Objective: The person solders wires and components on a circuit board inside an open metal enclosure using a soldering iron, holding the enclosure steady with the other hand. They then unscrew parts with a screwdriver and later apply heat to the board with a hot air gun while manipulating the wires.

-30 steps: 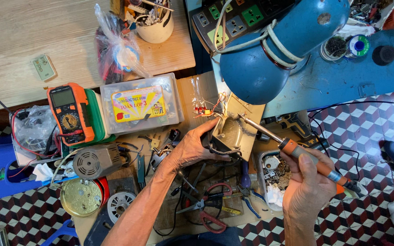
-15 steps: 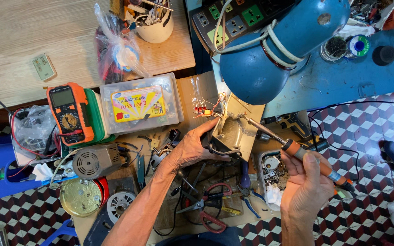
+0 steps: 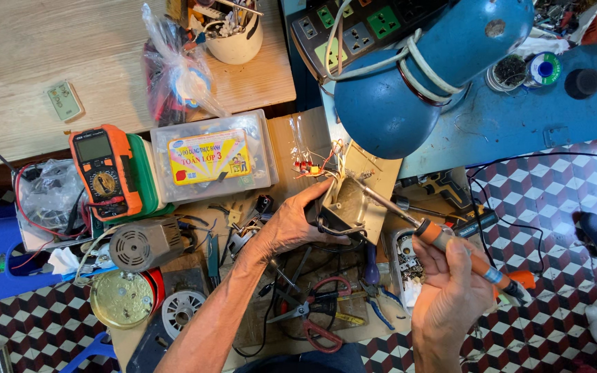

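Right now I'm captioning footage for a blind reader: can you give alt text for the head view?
The right hand holds an orange-handled soldering iron with its tip on a small metal part gripped by the left hand, under a blue lamp. An orange multimeter, pliers and scissors clutter the bench.

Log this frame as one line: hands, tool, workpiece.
left hand: grips small grey metal box with coloured wires | right hand: holds orange-handled soldering iron, tip on box | blue desk lamp overhead
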